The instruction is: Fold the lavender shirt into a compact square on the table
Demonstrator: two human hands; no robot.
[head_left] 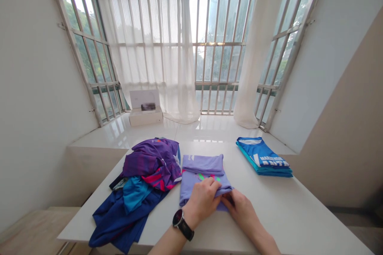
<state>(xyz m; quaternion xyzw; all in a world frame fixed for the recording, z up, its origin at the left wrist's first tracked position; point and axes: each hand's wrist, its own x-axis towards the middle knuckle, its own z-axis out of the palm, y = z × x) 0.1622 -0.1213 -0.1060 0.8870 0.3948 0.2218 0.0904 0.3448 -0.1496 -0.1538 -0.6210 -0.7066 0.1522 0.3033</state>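
A lavender T-shirt (203,165) lies partly folded on the white table (269,215), its top part turned down in a flap. Small green and pink print shows below that flap. My left hand (204,197), with a black watch (183,224) on its wrist, is closed on the shirt's near right part, fingers curled into the cloth. Right beside it, my right hand (241,206) grips the near right edge of the same shirt. Its fingertips are partly hidden under the fabric and behind my left hand.
Left of the shirt is a loose heap of purple (149,161) and blue clothes (119,215), hanging over the table's front edge. Folded blue shirts (263,157) are stacked at the right. A white box (146,116) stands on the sill by barred windows and sheer curtains (149,48).
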